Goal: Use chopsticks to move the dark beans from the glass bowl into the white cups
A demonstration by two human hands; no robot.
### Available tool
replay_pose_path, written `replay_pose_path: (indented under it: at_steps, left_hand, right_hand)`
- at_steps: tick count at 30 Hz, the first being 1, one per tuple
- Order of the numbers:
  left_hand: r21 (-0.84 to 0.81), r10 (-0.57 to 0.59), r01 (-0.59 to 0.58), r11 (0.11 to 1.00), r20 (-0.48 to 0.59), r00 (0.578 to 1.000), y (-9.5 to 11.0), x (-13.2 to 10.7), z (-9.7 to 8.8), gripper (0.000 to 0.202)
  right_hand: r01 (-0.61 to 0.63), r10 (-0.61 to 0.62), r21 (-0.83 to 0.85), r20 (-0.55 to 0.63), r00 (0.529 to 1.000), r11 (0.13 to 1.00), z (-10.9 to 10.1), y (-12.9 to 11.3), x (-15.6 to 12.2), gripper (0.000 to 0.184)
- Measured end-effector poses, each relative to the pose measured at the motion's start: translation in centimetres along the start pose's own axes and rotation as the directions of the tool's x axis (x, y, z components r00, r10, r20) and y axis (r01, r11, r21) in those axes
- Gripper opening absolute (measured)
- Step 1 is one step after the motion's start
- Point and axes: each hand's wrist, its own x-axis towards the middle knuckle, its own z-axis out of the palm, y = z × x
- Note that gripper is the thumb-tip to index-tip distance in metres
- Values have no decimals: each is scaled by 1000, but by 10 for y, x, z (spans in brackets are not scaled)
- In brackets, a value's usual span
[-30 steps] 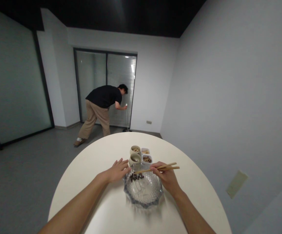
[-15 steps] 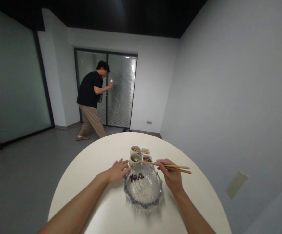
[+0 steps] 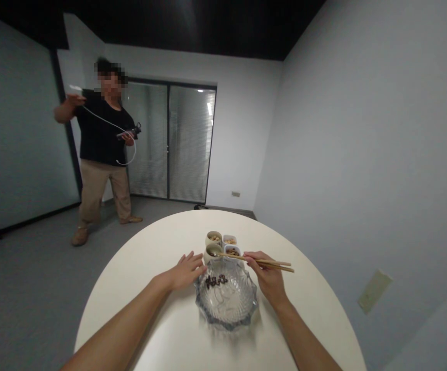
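**Partly filled glass bowl (image 3: 233, 308), chopsticks (image 3: 273, 264) reaching away**

Dark pieces (image 3: 216, 281) are lying in its far left; white dishes (image 3: 230, 236) beyond are holding more, so I'm judging this partway. My right hand (image 3: 268, 278) is gripping the sticks, tips reaching the near-left cup (image 3: 208, 257). My left hand (image 3: 187, 271) is resting open beside the bowl.

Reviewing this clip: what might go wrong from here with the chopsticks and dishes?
The chopsticks, held in the right hand, reach into the round cup nearest the glass bowl; a sideways nudge might tip that cup.
Anything gripped at the tips could slip, since they look thin.
The left hand is right by the bowl's rim, so a careless push might shift the bowl.
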Motion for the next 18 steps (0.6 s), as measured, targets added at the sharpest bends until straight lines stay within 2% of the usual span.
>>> replay_pose_path:
  at_steps: [8,13,18]
  left_hand:
    - [17,9,-8,1000,-2,1000,-3,-1,1,59]
    - [1,-2,2,1000,-6,1000,-2,-1,1,58]
    - [-2,5,-5,1000,-8,1000,-3,-1,2,60]
  right_hand:
    - [-111,112,23,-38,993,993,-13,3,5,35]
    - [-124,125,-11,42,991,992,-23,2,8,42]
    - [-144,152,-69,139,979,987,-25,2,7,40]
